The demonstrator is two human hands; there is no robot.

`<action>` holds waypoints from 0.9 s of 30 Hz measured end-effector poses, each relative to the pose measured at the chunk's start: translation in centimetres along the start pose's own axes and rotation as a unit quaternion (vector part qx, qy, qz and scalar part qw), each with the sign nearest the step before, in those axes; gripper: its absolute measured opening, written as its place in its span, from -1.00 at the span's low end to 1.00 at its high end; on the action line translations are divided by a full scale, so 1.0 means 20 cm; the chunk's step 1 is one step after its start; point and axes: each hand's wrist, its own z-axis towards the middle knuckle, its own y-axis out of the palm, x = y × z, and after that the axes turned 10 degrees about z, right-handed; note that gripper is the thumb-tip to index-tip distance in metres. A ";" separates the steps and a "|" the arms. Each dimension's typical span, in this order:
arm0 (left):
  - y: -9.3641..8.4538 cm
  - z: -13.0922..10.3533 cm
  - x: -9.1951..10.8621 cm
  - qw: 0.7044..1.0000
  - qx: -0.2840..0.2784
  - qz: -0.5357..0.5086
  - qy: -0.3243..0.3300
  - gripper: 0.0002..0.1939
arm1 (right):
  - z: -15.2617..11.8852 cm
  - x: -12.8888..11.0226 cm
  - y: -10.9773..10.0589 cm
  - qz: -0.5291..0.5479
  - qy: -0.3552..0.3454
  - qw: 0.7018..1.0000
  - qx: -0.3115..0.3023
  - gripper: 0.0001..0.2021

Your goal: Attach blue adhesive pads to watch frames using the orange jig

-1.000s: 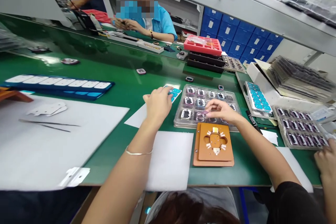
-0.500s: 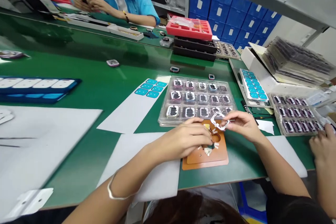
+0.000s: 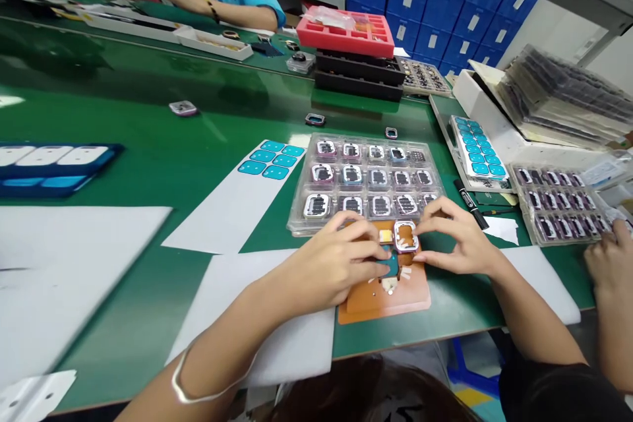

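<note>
My right hand [image 3: 457, 241] grips a white-rimmed, square watch frame [image 3: 406, 237] by its right side, with thumb and fingers apart around that edge. It is over the orange board [image 3: 380, 300]. My left hand [image 3: 341, 254] reaches in from the left, its fingertips closed on a small teal square piece [image 3: 390, 265] just below and left of the frame. A yellow square pad [image 3: 386, 236] and small white bits [image 3: 405, 273] lie on the board near my fingers. Directly behind is a clear tray [image 3: 301, 223] with rows of similar watch frames.
White sheets lie left, one with teal stickers [image 3: 273, 157]. A black marker [image 3: 469, 203], a second tray [image 3: 530, 237] and a co-worker's hand [image 3: 608, 260] are on the right. Black trays [image 3: 359, 82] under a red tray [image 3: 346, 33] stand behind; a person in blue sits opposite.
My right hand has lowered the frame from a tilted hold above the board to flat over it. My left hand has drawn slightly back, showing more of the teal piece. The camera view has shifted.
</note>
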 end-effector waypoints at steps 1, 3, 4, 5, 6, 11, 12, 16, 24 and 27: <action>0.00 0.00 0.00 1.000 -0.006 -0.001 -0.006 -0.68 | 0.00 0.00 -0.01 -0.007 0.005 1.000 -0.003 -0.78; 0.00 -0.01 0.00 1.000 -0.015 -0.004 -0.022 -0.65 | 0.00 0.00 -0.01 -0.009 0.010 1.000 -0.019 -0.82; 0.00 -0.01 0.00 0.999 -0.017 -0.007 -0.027 -0.64 | 0.00 0.00 -0.02 -0.007 0.011 1.000 -0.026 -0.84; 0.00 -0.01 -0.01 0.999 -0.015 -0.011 -0.029 -0.62 | 0.00 0.00 -0.01 -0.004 0.009 1.000 -0.029 -0.84; 0.00 -0.01 -0.01 0.999 -0.011 -0.015 -0.029 -0.61 | 0.00 0.00 -0.01 -0.002 0.003 1.000 -0.027 -0.84; -0.01 -0.01 -0.02 0.993 0.073 -0.004 -0.091 -0.66 | 0.01 -0.03 0.04 0.024 -0.047 0.999 -0.006 -0.82; -0.01 -0.01 -0.02 0.990 0.084 0.006 -0.112 -0.68 | 0.01 -0.04 0.06 0.028 -0.052 0.998 -0.005 -0.81; -0.03 -0.01 -0.02 0.987 0.057 0.021 -0.150 -0.73 | 0.01 -0.06 0.11 0.028 -0.063 0.998 0.002 -0.80; -0.02 -0.01 0.00 0.989 0.020 0.013 -0.145 -0.53 | 0.00 -0.07 0.14 0.019 -0.063 0.998 0.012 -0.78; -0.02 -0.01 0.01 0.989 0.026 0.024 -0.143 -0.55 | -0.01 -0.08 0.15 0.007 -0.070 0.997 0.011 -0.80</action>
